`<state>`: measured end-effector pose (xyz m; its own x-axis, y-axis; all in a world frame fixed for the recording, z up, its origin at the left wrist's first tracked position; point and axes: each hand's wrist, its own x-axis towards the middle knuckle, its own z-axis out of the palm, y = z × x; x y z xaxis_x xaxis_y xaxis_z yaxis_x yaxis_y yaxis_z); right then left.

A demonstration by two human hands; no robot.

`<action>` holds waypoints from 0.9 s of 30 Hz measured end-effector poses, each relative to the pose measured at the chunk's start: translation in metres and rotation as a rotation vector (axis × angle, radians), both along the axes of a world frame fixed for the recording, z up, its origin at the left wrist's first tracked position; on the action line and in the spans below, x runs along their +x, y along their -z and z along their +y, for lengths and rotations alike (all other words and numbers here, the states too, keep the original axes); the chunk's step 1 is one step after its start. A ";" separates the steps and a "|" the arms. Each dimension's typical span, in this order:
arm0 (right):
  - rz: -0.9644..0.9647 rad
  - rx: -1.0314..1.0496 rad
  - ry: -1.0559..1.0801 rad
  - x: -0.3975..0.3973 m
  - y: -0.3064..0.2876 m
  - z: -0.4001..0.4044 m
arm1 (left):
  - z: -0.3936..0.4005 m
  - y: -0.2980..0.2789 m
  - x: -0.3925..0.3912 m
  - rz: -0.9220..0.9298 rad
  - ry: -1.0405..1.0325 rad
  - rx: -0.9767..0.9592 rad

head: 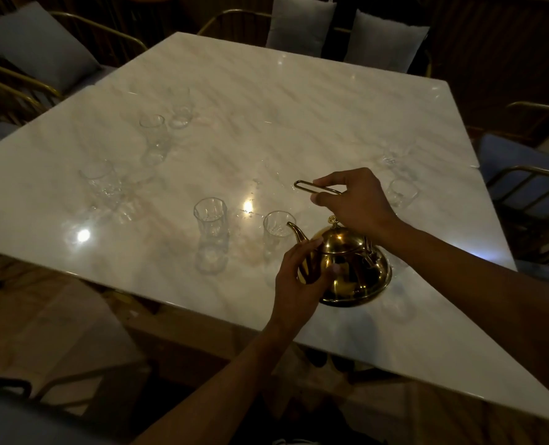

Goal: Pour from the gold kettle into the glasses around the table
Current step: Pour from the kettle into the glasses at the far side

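Observation:
The gold kettle [350,268] stands near the front edge of the white marble table [266,107], its spout toward a clear glass [278,228] just left of it. My right hand [353,200] pinches the kettle's raised wire handle above the lid. My left hand [298,281] wraps the kettle's body at the base of the spout. Another glass [210,216] stands further left. More glasses sit at the left [101,181], at the back left [152,136] [180,107] and at the right [401,192].
Chairs with gold frames and grey cushions [35,43] [302,24] surround the table. A blue-seated chair [523,175] stands at the right. Bright light reflections lie on the tabletop near the front glasses.

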<state>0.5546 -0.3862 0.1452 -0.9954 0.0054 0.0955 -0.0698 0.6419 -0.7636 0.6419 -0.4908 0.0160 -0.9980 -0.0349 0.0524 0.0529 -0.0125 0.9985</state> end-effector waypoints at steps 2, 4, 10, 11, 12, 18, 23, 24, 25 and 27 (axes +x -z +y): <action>-0.005 -0.005 -0.003 -0.001 0.001 0.001 | 0.001 -0.001 -0.001 -0.001 -0.001 -0.006; -0.006 -0.012 -0.009 -0.003 0.001 0.003 | 0.002 -0.002 -0.001 -0.006 0.000 -0.008; -0.001 -0.018 -0.029 -0.006 0.002 0.007 | 0.005 -0.003 -0.003 0.009 -0.018 -0.018; 0.001 -0.017 -0.031 -0.006 0.002 0.007 | 0.005 -0.003 -0.003 0.012 -0.017 -0.024; 0.002 -0.018 -0.033 -0.006 0.002 0.008 | 0.005 -0.003 -0.004 0.013 -0.015 -0.028; -0.004 -0.011 -0.044 -0.007 0.001 0.008 | 0.007 -0.005 -0.003 0.001 -0.022 -0.024; 0.000 -0.007 -0.056 -0.005 -0.002 0.006 | 0.007 -0.006 -0.002 -0.019 -0.020 -0.022; -0.001 -0.008 -0.056 -0.005 -0.003 0.006 | 0.006 -0.006 -0.001 -0.025 -0.020 -0.015; -0.003 -0.011 -0.056 -0.005 -0.003 0.006 | 0.005 -0.006 -0.001 -0.025 -0.021 -0.011; -0.007 -0.007 -0.054 -0.005 -0.003 0.005 | 0.004 -0.007 0.000 -0.024 -0.022 -0.011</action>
<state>0.5500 -0.3817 0.1481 -0.9949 -0.0482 0.0889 -0.0993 0.6323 -0.7684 0.6420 -0.4863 0.0234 -0.9980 -0.0565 0.0291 0.0292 -0.0008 0.9996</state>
